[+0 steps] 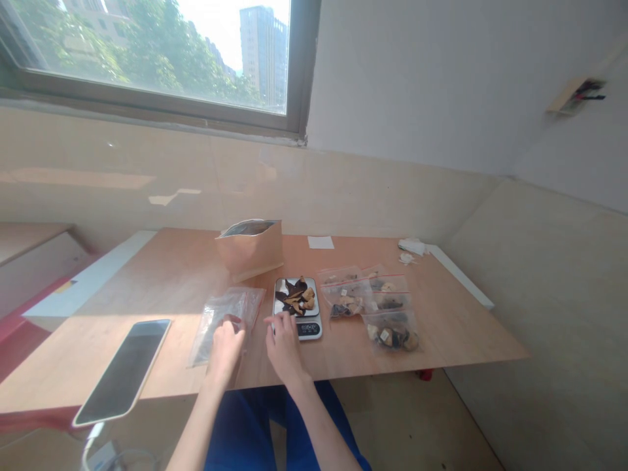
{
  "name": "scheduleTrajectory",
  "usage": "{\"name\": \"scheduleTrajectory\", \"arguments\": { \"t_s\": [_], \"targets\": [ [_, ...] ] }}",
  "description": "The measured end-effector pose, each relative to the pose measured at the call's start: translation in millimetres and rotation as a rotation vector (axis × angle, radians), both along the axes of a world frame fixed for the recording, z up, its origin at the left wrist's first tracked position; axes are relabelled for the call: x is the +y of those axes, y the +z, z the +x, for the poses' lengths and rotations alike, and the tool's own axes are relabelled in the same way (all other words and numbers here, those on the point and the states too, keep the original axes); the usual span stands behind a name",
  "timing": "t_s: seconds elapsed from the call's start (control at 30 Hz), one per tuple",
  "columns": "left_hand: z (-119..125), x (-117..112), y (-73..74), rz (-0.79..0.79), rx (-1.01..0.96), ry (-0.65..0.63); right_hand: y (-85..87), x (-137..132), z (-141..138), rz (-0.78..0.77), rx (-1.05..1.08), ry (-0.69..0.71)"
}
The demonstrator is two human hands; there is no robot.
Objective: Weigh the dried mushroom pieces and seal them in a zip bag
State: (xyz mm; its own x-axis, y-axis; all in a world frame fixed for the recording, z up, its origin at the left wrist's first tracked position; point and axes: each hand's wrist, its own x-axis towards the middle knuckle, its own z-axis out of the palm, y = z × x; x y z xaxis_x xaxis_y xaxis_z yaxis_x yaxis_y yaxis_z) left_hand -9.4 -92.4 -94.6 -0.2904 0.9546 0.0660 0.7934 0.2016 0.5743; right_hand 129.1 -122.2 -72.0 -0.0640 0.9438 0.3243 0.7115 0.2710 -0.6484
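Observation:
My left hand (226,347) rests on a pile of empty clear plastic bags (223,317), its fingers curled and pinching the top bag. My right hand (283,343) hovers beside it, fingers loosely spread, next to the front of a small digital scale (308,328). Dark and tan dried pieces (296,297) lie on the scale's pan. Right of the scale lie several filled zip bags (373,302) of the same dried pieces.
An open brown paper pouch (251,248) stands behind the scale. A phone (123,370) lies on the wooden table (161,275) at the near left edge. A white paper slip (320,243) and small white packets (412,247) lie at the back.

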Motion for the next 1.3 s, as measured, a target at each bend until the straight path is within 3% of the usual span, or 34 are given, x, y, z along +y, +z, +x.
{"name": "scheduleTrajectory", "arguments": {
  "t_s": [0.1, 0.17, 0.27, 0.4, 0.53, 0.63, 0.73, 0.8, 0.87, 0.97, 1.07, 1.13, 1.2, 1.3],
  "targets": [
    [-0.8, 6.2, 9.0, 0.017, 0.002, 0.032, 10.6, 29.3, 10.8, 0.016, -0.240, -0.102],
    [-1.5, 13.6, 18.9, 0.072, 0.009, 0.064, 15.8, 48.5, 16.3, -0.016, -0.396, -0.088],
    [-2.5, 32.9, 44.3, 0.358, 0.004, 0.096, 19.3, 69.4, 20.9, -0.057, -0.592, 0.011],
    [-2.0, 73.3, 94.4, 0.725, 0.003, 0.141, 18.9, 82.8, 22.2, -0.052, -0.670, 0.087],
    [-1.4, 118.7, 135.4, 0.733, 0.029, 0.162, 22.5, 87.3, 27.0, -0.026, -0.626, 0.112],
    [-3.4, 143.0, 148.5, 0.628, 0.053, 0.108, 26.3, 80.0, 40.7, 0.042, -0.457, 0.038],
    [-6.8, 148.3, 151.4, 0.489, -0.011, 0.019, 19.3, 57.6, 67.0, 0.130, -0.251, -0.066],
    [-7.9, 139.1, 150.4, 0.426, -0.048, -0.065, 5.0, 36.4, 89.8, 0.167, -0.155, -0.109],
    [-7.1, 121.6, 147.0, 0.388, -0.024, -0.133, -14.7, 14.7, 113.4, 0.166, -0.130, -0.134],
    [-3.2, 88.2, 137.1, 0.367, 0.017, -0.123, -42.6, -9.8, 140.7, 0.107, -0.142, -0.154],
    [0.6, 57.7, 124.3, 0.410, -0.053, -0.134, -54.3, -20.1, 147.3, 0.034, -0.272, -0.259],
    [1.9, 42.4, 117.0, 0.429, -0.095, -0.159, -48.6, -20.5, 138.3, 0.007, -0.328, -0.349],
    [2.6, 31.2, 111.7, 0.423, -0.136, -0.176, -30.8, -18.4, 121.1, 0.023, -0.284, -0.379],
    [4.1, 20.0, 107.7, 0.374, -0.211, -0.189, 14.9, -14.4, 87.2, 0.094, -0.072, -0.206]
  ]
}}
